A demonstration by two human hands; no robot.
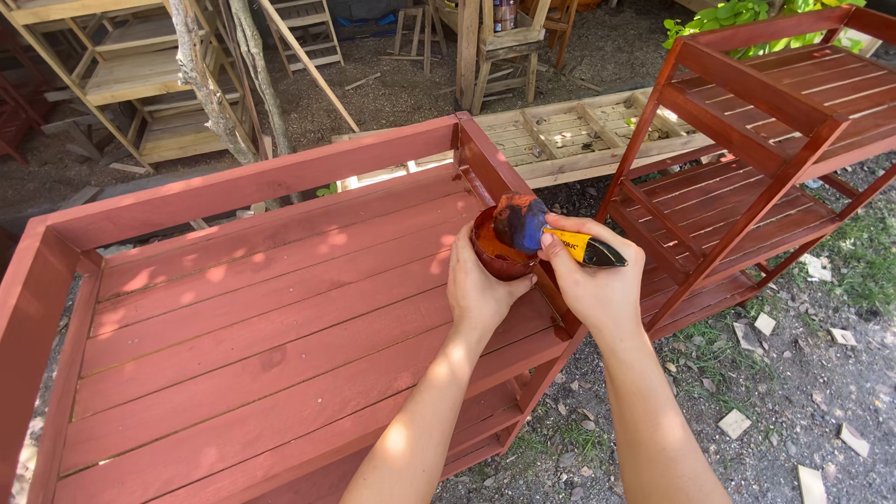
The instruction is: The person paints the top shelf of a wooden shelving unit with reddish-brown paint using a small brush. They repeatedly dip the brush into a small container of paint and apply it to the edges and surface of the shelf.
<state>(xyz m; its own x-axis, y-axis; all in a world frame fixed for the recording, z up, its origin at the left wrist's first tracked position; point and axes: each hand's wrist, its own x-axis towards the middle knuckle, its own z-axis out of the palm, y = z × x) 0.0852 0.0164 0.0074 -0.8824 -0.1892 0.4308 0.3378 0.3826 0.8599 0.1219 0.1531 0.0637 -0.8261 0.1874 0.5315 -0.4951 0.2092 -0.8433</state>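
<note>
Your left hand (481, 289) is cupped closed around a small round bowl coated in reddish-brown paint (495, 250), holding it from below and behind, just above the right end of the red-painted slatted wooden shelf unit (261, 308) that lies on its back in front of you. Your right hand (597, 285) is closed on a paintbrush with a yellow and black handle (588, 249), fingers wrapped near the ferrule, and the brush's dark blue, paint-loaded head (519, 222) sits at the bowl's rim, touching or dipped into it; you cannot see how much liquid is inside. Judging by its size, the bowl should be light, but its outside looks wet with paint, so it may be slick: keep your palm under its base and your fingers spread on the wall rather than pinching the rim, and hold it level so nothing spills. The brush is stiff in the handle and soft at the head, and it is best held where you have it, close to the head for control. To the right, well apart from your hands, a second red slatted wooden rack (747, 168) stands on gravel, with an unpainted pale wooden frame (579, 131) lying behind both.
</note>
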